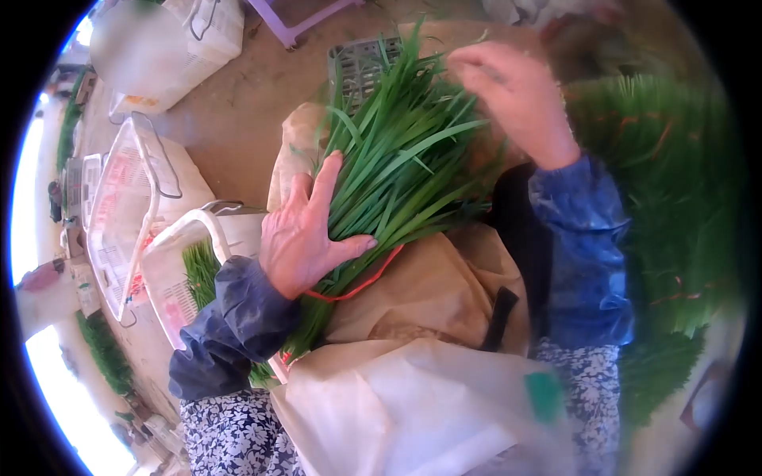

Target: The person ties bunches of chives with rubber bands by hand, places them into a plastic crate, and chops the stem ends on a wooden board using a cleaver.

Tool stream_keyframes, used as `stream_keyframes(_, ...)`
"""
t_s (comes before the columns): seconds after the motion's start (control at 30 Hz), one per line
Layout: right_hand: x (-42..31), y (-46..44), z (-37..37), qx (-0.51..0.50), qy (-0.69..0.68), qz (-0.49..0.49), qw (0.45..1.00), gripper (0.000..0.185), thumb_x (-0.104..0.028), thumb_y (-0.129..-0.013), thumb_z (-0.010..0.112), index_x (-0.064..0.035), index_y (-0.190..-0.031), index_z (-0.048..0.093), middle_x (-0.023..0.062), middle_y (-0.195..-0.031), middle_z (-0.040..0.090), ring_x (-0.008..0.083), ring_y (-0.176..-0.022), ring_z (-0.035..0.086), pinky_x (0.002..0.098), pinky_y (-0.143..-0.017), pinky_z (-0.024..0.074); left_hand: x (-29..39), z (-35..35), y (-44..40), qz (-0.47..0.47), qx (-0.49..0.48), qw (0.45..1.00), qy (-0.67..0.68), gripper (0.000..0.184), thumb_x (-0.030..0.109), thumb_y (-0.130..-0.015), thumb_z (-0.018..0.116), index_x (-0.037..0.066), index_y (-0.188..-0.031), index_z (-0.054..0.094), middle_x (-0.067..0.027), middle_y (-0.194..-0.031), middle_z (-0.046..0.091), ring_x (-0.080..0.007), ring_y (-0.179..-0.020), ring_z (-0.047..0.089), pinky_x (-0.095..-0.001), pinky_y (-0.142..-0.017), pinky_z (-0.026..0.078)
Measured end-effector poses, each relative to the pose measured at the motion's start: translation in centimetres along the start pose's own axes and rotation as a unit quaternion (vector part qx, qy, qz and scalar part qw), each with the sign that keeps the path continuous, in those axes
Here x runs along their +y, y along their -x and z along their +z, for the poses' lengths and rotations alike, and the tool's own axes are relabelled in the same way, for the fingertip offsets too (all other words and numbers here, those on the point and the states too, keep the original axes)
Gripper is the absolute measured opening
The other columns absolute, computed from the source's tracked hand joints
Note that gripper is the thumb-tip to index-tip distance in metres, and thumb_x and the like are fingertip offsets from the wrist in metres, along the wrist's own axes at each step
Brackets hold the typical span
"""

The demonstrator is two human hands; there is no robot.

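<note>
A loose bunch of long, flat green leaves, apparently garlic chives [405,159], lies slantwise over my lap with its tips pointing away. My left hand [305,230] grips the bunch from the left side, its thumb across the leaves and its index finger stretched along them. A red band [357,287] loops over the lower part, just below the thumb. Above the leaf tips on the right is my right hand [516,99], its fingers drawn together and slightly blurred; what they hold, if anything, cannot be made out.
Brown sheeting [429,289] and a white apron [397,404] cover my lap. White baskets [151,194] stand at left, one holding greens [201,270]. A grey crate [361,63] lies ahead, near a purple stool [290,32]. Banded green bunches [667,182] are piled at right.
</note>
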State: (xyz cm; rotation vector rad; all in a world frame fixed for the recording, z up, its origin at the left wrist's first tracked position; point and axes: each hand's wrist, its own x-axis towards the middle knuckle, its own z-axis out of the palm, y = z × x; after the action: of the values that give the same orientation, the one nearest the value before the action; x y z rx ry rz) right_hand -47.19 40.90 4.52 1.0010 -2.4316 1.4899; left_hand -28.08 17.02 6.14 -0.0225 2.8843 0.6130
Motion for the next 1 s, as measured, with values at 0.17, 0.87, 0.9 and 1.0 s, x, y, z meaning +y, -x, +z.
stream_keyframes(0.17,-0.3,-1.5,0.4,-0.249,0.148,0.117,0.950,0.028,-0.019,-0.084,0.069,0.0023,-0.102,0.068,0.0113,-0.086,0.068,0.0228,-0.083,0.064,0.0336,-0.077,0.0501,0.3,0.0,0.3,0.012,-0.004,1.000,0.006,0.106,0.039,-0.067,0.085,0.010,-0.152,0.029,-0.0172,-0.107,0.051,-0.0389,-0.091,0.061,-0.0471,-0.075,0.051)
stream_keyframes(0.87,-1.0,0.2,0.0,-0.192,-0.032,0.085,0.977,0.020,-0.011,-0.081,0.071,0.0044,-0.091,0.063,0.0026,-0.073,0.060,0.0095,-0.069,0.054,0.0280,-0.064,0.0457,1.2,-0.7,0.5,0.040,0.005,0.999,0.018,0.102,0.033,-0.066,0.086,0.009,-0.150,0.033,-0.0173,-0.100,0.050,-0.0377,-0.090,0.059,-0.0460,-0.073,0.050)
stream_keyframes(0.9,-0.8,0.2,0.1,-0.193,-0.033,0.085,0.977,0.020,-0.011,-0.081,0.071,0.0044,-0.091,0.063,0.0026,-0.073,0.060,0.0095,-0.069,0.054,0.0280,-0.064,0.0457,1.2,-0.7,0.5,0.041,0.006,0.999,0.017,0.102,0.032,-0.065,0.086,0.009,-0.150,0.033,-0.0172,-0.100,0.050,-0.0377,-0.090,0.059,-0.0459,-0.073,0.050)
stream_keyframes(1.0,-0.1,0.2,0.6,-0.214,-0.059,0.110,0.969,0.024,-0.015,-0.081,0.075,0.0040,-0.091,0.063,0.0005,-0.073,0.060,0.0086,-0.068,0.054,0.0271,-0.061,0.0446,1.0,-0.7,0.7,0.038,0.007,0.999,0.015,0.103,0.032,-0.065,0.086,0.009,-0.150,0.033,-0.0169,-0.099,0.050,-0.0377,-0.090,0.059,-0.0458,-0.073,0.050)
